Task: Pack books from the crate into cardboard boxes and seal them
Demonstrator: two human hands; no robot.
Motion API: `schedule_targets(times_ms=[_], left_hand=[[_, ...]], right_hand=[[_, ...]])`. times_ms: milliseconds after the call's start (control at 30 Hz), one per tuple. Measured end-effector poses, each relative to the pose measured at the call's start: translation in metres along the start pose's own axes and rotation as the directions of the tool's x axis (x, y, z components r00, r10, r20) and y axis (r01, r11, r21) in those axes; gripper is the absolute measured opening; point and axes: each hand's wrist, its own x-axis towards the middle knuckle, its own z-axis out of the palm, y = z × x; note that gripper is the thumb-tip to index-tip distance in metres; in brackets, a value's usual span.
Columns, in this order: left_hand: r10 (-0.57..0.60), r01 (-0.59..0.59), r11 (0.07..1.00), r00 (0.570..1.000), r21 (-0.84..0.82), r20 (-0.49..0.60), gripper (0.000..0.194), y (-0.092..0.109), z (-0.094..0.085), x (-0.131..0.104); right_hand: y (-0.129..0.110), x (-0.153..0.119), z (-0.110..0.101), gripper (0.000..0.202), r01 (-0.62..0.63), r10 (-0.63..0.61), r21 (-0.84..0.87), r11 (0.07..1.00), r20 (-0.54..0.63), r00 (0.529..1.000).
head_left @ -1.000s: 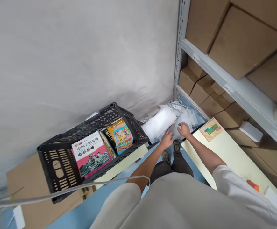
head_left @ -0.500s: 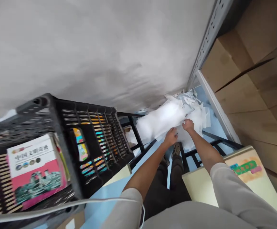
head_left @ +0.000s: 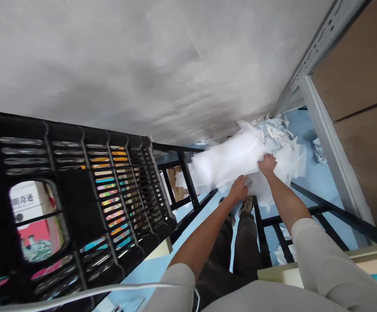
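Observation:
Ahead of me and low down lies a long, soft white packing sheet (head_left: 229,158), rolled or folded into a thick bundle. My right hand (head_left: 268,164) has curled fingers on its near edge, toward the right end. Farther left along the same edge, my left hand (head_left: 239,189) is closed, its fingertips at the sheet's margin. A small greyish bit shows by the left fingertips, too small to name. More thin white sheets (head_left: 292,160) lie loosely piled beyond and under the hands.
A black plastic crate (head_left: 78,182) with books (head_left: 37,225) stands at left. Black metal frames (head_left: 188,177) flank my legs. Cardboard boxes (head_left: 367,143) fill a grey metal rack (head_left: 334,147) at right. A white cable (head_left: 110,288) crosses in front. A grey wall (head_left: 143,65) rises behind.
My view has shifted left and closer to the crate, so hands and sheet appear farther right. Both hands stay along the sheet's near edge, the right one slightly farther from the left.

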Motion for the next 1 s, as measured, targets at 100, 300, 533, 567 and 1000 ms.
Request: schedule_targets(times_ms=[100, 300, 533, 567, 1000], left_hand=[[-0.008, 0.008, 1.000, 1.000, 0.006, 0.006, 0.058, -0.003, -0.003, -0.002], [0.034, -0.034, 0.999, 0.999, -0.003, -0.014, 0.057, 0.005, -0.008, -0.010], [0.084, -0.085, 0.996, 0.996, -0.025, -0.044, 0.057, 0.021, -0.020, -0.023], [0.087, -0.088, 0.996, 0.995, -0.031, -0.048, 0.057, 0.022, -0.022, -0.025], [0.110, -0.113, 0.993, 0.992, -0.045, -0.054, 0.057, 0.058, -0.046, -0.063]], right_hand=[[-0.003, -0.004, -0.006, 0.031, 0.030, -0.030, 0.013, 0.999, -0.028, 0.999], [-0.010, -0.018, -0.037, 0.032, 0.074, -0.075, 0.026, 0.997, 0.033, 0.997], [-0.014, -0.041, -0.070, 0.041, 0.052, -0.054, 0.056, 0.997, 0.043, 0.998], [-0.014, -0.043, -0.073, 0.040, 0.069, -0.070, 0.060, 0.996, 0.019, 0.997], [-0.021, -0.068, -0.121, 0.038, 0.084, 0.059, 0.608, 0.789, -0.212, 0.975]])
